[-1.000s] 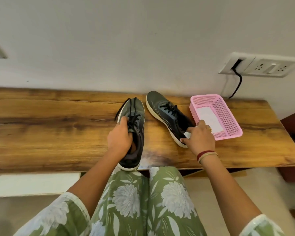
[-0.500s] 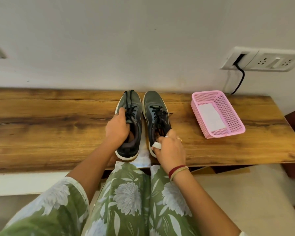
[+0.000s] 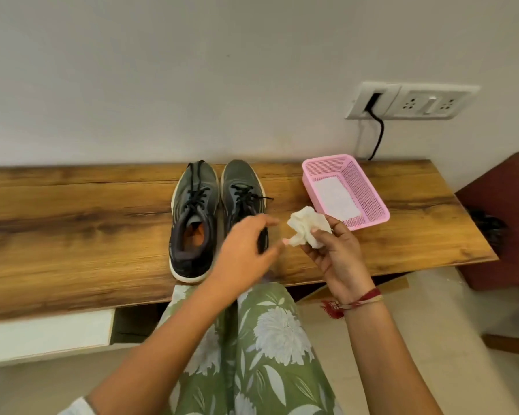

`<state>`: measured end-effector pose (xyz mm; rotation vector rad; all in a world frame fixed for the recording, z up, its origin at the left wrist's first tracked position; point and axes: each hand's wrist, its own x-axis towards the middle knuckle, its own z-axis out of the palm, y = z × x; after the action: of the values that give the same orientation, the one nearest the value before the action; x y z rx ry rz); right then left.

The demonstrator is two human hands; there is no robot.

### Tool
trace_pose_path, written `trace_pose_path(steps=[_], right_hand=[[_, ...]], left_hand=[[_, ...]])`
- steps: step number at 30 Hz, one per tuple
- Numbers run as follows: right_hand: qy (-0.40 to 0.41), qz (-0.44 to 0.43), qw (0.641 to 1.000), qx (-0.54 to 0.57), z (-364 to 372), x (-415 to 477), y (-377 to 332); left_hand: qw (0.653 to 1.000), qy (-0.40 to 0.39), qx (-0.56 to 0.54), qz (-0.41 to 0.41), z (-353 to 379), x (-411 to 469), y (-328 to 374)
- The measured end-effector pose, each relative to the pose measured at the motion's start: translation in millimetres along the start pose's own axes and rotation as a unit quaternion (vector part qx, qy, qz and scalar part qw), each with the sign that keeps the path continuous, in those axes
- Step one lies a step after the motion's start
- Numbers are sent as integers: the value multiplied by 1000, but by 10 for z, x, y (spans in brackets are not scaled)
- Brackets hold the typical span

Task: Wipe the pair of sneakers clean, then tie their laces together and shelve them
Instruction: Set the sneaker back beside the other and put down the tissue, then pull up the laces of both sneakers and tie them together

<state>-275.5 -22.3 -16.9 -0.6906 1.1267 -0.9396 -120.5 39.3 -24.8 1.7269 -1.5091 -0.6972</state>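
Observation:
Two dark grey sneakers with black laces and white soles stand side by side on the wooden shelf [image 3: 72, 223], toes toward the wall. The left sneaker [image 3: 194, 217] shows fully, its orange insole visible. The right sneaker [image 3: 241, 193] is half hidden behind my left hand [image 3: 246, 253], which hovers blurred over its heel with fingers extended toward the wipe. My right hand [image 3: 333, 253] grips a crumpled white wipe [image 3: 307, 226] just right of the sneakers, above the shelf.
A pink mesh basket [image 3: 372, 199] with a white sheet inside sits right of the sneakers. A wall socket [image 3: 411, 101] with a black cable is above it. A dark red box [image 3: 504, 223] stands past the shelf's right end. My knees are below the front edge.
Both hands let go of the sneakers, which now stand together. My right hand lifted the wipe off the right sneaker; my left hand crossed over toward it.

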Motion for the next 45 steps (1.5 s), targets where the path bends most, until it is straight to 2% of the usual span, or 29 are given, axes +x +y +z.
trace_pose_path(steps=[2,5,8,13,16,19,21,24,26,30,33,37,40,43,45], right_hand=[[-3,0,1000,1,-106,-11,-27],[-3,6,1000,-18,-192,4,-36],[7,-1,999,-34,-263,58,-28],[51,-23,998,12,-485,204,-52],[119,-19,993,4,-676,340,-24],[236,28,971,-4,-899,542,29],[276,50,960,18,-1016,675,38],[316,19,948,16,-1075,816,61],[338,-24,938,-69,-1070,857,100],[304,-72,893,-324,-1103,919,249],[300,-99,845,-431,-1183,923,336],[320,-173,839,-405,-1197,824,317],[323,-250,813,-415,-1096,698,299],[282,-301,806,-424,-905,567,302],[216,-322,821,-420,-705,503,282]], left_hand=[[997,-27,-60,-44,180,40,92],[985,-7,-136,-102,336,134,158],[988,-5,-116,-103,434,223,177],[988,-39,-79,-125,574,289,174],[990,-34,-57,-125,643,302,186],[991,-36,-63,-115,680,263,173],[991,-34,-70,-108,677,212,140],[993,-21,-73,-94,632,163,79],[994,-16,-69,-85,600,153,61],[997,1,-60,-54,546,122,60],[998,25,-53,-25,490,96,52],[997,65,-50,-2,413,89,14],[996,80,-50,8,348,84,19],[996,89,-25,16,255,91,-6],[994,101,20,25,160,117,-74]])
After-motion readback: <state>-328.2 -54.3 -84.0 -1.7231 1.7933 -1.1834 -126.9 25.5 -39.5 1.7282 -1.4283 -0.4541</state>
